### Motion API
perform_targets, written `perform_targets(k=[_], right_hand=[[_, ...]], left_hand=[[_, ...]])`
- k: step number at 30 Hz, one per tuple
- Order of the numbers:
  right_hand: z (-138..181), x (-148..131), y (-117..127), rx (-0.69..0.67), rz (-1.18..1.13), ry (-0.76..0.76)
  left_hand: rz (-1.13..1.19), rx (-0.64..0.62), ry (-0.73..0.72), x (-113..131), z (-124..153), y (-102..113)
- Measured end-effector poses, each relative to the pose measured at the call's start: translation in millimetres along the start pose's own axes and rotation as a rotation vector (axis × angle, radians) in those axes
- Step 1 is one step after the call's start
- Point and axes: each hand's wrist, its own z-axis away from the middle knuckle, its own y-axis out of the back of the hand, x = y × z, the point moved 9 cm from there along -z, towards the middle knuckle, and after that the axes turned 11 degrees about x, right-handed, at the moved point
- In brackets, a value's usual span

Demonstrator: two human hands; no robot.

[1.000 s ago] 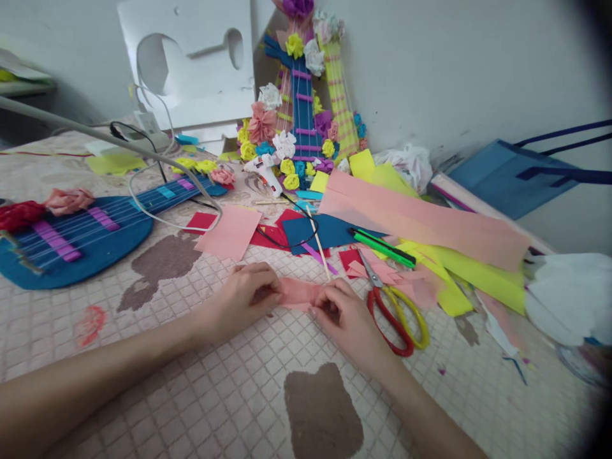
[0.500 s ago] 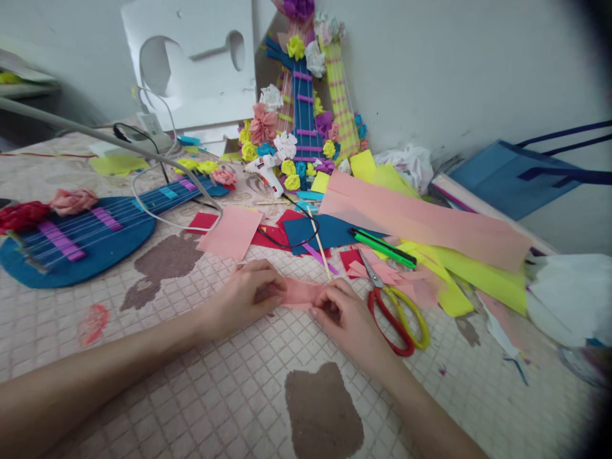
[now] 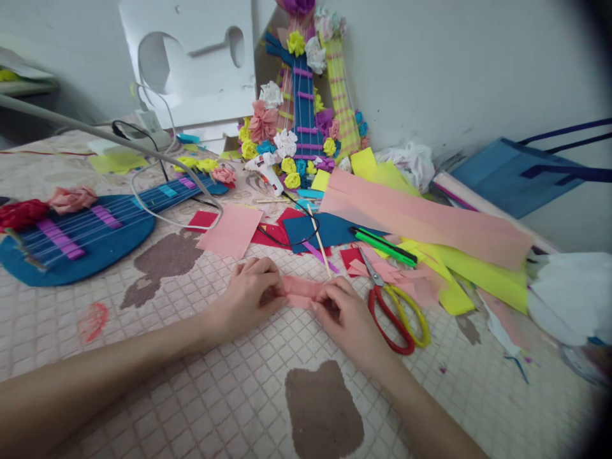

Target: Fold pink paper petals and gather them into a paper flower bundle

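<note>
A small strip of pink crepe paper (image 3: pixel 301 291) is stretched between my two hands, with a fold running along its length. My left hand (image 3: pixel 255 290) pinches its left end, fingers curled. At the other end my right hand (image 3: pixel 345 312) is closed on the paper, thumb below and fingers above. A thin wooden stick (image 3: pixel 319 242) lies just beyond the strip, its near end close to my right fingertips. Scissors (image 3: pixel 394 306) with one red and one yellow handle rest right of my right hand. A flat pink paper square (image 3: pixel 231 231) lies beyond my left hand.
A blue paper guitar (image 3: pixel 90 239) lies at left under a pale cable. Behind stand decorated guitars (image 3: pixel 306 115) and a white glue gun (image 3: pixel 266 172). A green cutter (image 3: pixel 386 247), pink and yellow paper sheets (image 3: pixel 430 210) and a blue bag (image 3: pixel 514 178) are on the right.
Between my hands, the pink strip now shows a clearer lengthwise fold. My fingers have shifted slightly on its ends; the things around have stayed put.
</note>
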Motion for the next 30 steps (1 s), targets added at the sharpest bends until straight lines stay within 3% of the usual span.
perform_targets(k=[24,30], right_hand=[[0.1,4.6,-5.9,0.071,0.136,0.024],[0.1,7.6,-3.1,0.089,0.036,-0.038]], left_hand=[[-0.108,0.009,0.039,-3.2,-1.8,-4.8],[-0.025,0.009,0.124,-6.5,-2.0,-3.2]])
